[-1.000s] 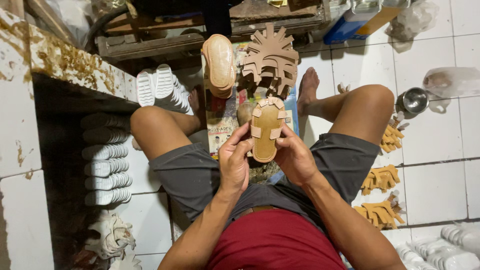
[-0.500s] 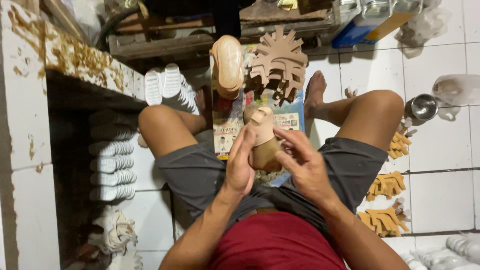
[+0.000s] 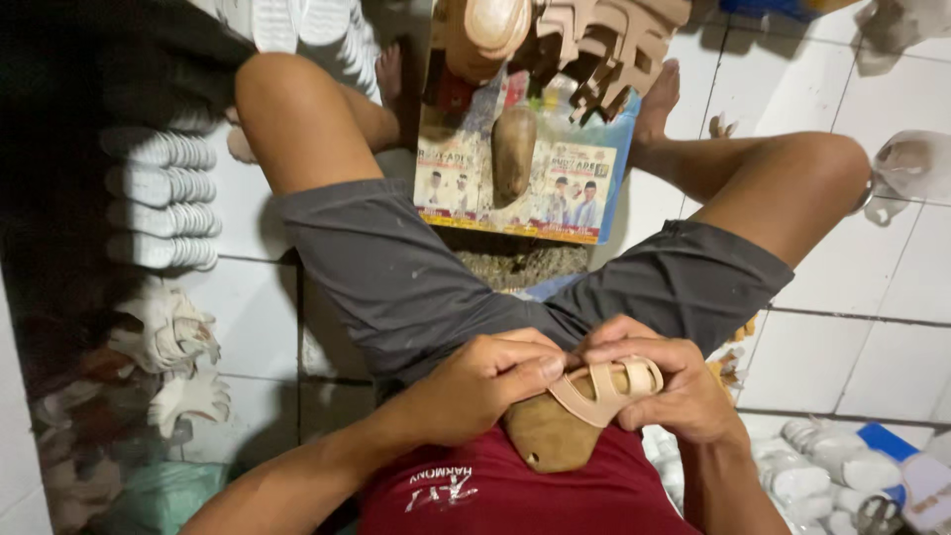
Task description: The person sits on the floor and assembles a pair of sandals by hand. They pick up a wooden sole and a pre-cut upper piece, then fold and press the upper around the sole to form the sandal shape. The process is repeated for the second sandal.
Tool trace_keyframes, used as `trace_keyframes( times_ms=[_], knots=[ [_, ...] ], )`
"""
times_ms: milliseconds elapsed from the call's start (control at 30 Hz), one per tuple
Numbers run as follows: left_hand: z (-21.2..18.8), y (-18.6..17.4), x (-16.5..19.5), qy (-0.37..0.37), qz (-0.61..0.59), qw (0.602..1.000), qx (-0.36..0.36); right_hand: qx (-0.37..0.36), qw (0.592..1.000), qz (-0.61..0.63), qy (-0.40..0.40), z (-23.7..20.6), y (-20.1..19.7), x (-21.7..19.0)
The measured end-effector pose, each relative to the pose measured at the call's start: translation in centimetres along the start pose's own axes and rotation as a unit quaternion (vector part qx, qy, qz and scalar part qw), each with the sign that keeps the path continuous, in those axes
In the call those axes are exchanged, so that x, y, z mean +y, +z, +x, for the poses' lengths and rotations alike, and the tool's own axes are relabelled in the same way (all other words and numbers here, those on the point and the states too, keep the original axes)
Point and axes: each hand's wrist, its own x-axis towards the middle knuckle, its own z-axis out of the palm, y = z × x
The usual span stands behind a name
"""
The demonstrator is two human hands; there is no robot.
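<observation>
I sit on a white tiled floor in grey shorts and a red shirt. Both hands hold a brown shoe last (image 3: 548, 437) with a beige strap upper (image 3: 606, 386) stretched over it, close against my belly. My left hand (image 3: 475, 384) pinches the strap at its near end with thumb and fingers. My right hand (image 3: 666, 386) wraps the toe end and the straps from the right. A second brown last (image 3: 513, 151) lies on a printed board (image 3: 575, 193) between my legs.
Rows of white soles (image 3: 158, 198) lie stacked at the left, with cut white uppers (image 3: 168, 342) below them. A pile of beige strap uppers (image 3: 604, 45) and another last (image 3: 490, 30) sit ahead. More white soles (image 3: 822, 476) lie at lower right. A clear plastic bag (image 3: 906, 168) rests at right.
The last with its strap upper has come down from in front of my knees to my belly, both hands with it. The view has tilted down and closer.
</observation>
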Motion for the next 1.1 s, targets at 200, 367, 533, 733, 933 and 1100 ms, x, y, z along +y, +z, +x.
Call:
trace_keyframes(
  times_ms=[200,367,533,733,933,1100],
  knots=[
    [-1.7,-1.0,3.4,0.067,0.108,0.991,-0.034,-0.053,0.998,0.013,-0.039,0.2,-0.1,-0.8],
    [-1.9,-2.1,4.5,0.078,0.134,0.985,-0.078,-0.116,0.991,-0.007,-0.064,0.9,0.3,-2.1],
    [-1.6,-3.2,4.1,0.065,0.135,0.979,-0.140,-0.180,0.979,-0.043,-0.090,1.6,1.0,-2.9],
    [-0.3,-3.4,3.1,-0.033,-0.075,0.961,-0.265,-0.269,0.953,-0.085,-0.107,2.5,1.2,-3.5],
    [-1.8,-2.7,3.0,0.195,0.198,0.937,-0.213,-0.306,0.939,-0.106,-0.116,2.6,1.2,-3.5],
    [-3.6,-1.8,2.8,0.182,0.201,0.948,-0.168,-0.320,0.935,-0.107,-0.107,2.7,0.9,-3.6]
  ],
)
